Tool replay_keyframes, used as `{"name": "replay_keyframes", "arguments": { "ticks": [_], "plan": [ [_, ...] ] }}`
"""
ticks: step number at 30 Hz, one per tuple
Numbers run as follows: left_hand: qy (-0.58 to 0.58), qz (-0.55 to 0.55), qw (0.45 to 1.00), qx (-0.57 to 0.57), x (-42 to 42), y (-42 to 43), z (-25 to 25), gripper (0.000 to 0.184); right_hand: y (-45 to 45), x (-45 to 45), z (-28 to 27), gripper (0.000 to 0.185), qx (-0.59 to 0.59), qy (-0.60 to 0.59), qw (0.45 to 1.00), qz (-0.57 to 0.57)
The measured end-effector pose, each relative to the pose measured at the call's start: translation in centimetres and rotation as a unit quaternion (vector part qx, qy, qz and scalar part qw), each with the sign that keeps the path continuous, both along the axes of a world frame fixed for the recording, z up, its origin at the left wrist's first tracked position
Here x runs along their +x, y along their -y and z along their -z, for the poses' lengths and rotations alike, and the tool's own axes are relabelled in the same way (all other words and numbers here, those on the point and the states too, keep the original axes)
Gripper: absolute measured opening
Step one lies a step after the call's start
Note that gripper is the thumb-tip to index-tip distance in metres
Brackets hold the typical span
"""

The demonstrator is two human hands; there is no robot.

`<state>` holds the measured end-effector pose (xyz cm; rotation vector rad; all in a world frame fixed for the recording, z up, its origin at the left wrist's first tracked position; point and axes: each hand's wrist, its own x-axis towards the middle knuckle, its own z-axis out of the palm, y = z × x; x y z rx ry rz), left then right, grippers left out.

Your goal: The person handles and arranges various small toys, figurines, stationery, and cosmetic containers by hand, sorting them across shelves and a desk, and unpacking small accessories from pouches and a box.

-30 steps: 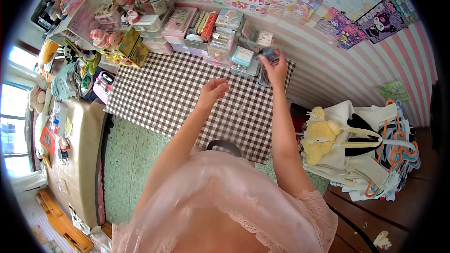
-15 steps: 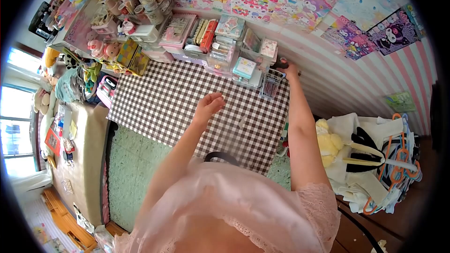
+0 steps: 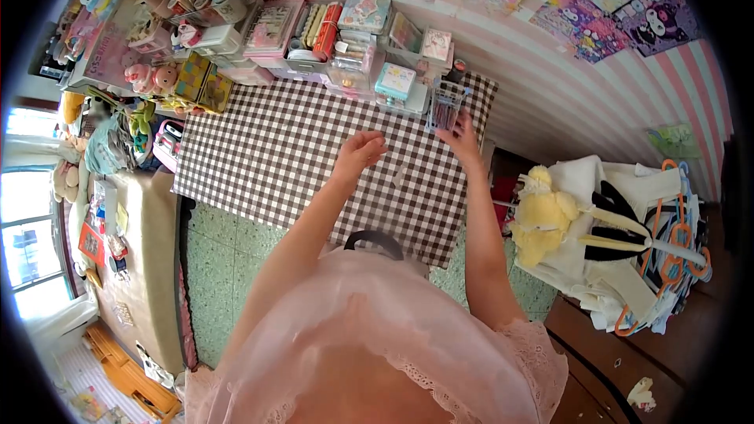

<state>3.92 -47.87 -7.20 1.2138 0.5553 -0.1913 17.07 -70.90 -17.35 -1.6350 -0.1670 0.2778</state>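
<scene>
My right hand (image 3: 463,144) is at the near right corner of a clear holder (image 3: 445,107) with thin items standing inside. Its thumb and fingers are apart, close to the holder's side; whether they touch it is hard to tell. Just behind the holder stands a small dark round-topped object (image 3: 455,72), its kind unclear. Over the middle of the checkered tablecloth (image 3: 298,157), my left hand (image 3: 360,155) hovers with loosely bent fingers and nothing visible in them. A white and teal box (image 3: 395,81) lies left of the holder.
Clear bins and boxes line the table's back edge, with a roll of red material (image 3: 327,31) among them. Plush toys (image 3: 161,77) stand at the left. Clothes on hangers (image 3: 628,251) with a yellow plush (image 3: 542,216) are at the right. A black strap (image 3: 373,242) arches at the front edge.
My right hand has left the dark object behind the holder and come back toward me, to the holder's near side. My left hand stays over the cloth. The view has shifted somewhat.
</scene>
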Motion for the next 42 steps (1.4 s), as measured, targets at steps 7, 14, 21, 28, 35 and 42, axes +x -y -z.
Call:
{"name": "replay_keyframes", "arguments": {
  "ticks": [7,14,21,28,35,42],
  "plan": [
    [-0.001,0.021,1.000,0.008,-1.6,0.9,-0.3,0.037,-2.1,-0.8,-0.8,0.076,-0.069,0.026,0.997,0.016],
    [-0.009,-0.015,1.000,0.016,-4.4,-0.3,-0.8,0.036,-1.4,-4.2,2.7,0.057,-0.194,0.008,0.974,0.113],
    [0.005,0.007,1.000,0.000,-7.6,-2.8,-0.2,0.035,-5.0,-13.6,0.4,0.026,-0.283,0.089,0.954,-0.027],
    [0.040,-0.061,0.997,-0.006,-15.2,-11.7,-0.8,0.039,-17.6,-18.2,-4.4,0.016,-0.201,0.144,0.964,-0.093],
    [0.062,-0.239,0.969,0.016,-27.5,-25.0,-1.6,0.038,-38.5,-28.9,-7.9,0.014,-0.071,0.118,0.921,-0.365],
    [0.096,-0.453,0.885,0.046,-42.2,-35.5,-1.0,0.034,-53.4,-40.7,-7.8,0.018,0.020,0.017,0.822,-0.569]
  ]
}}
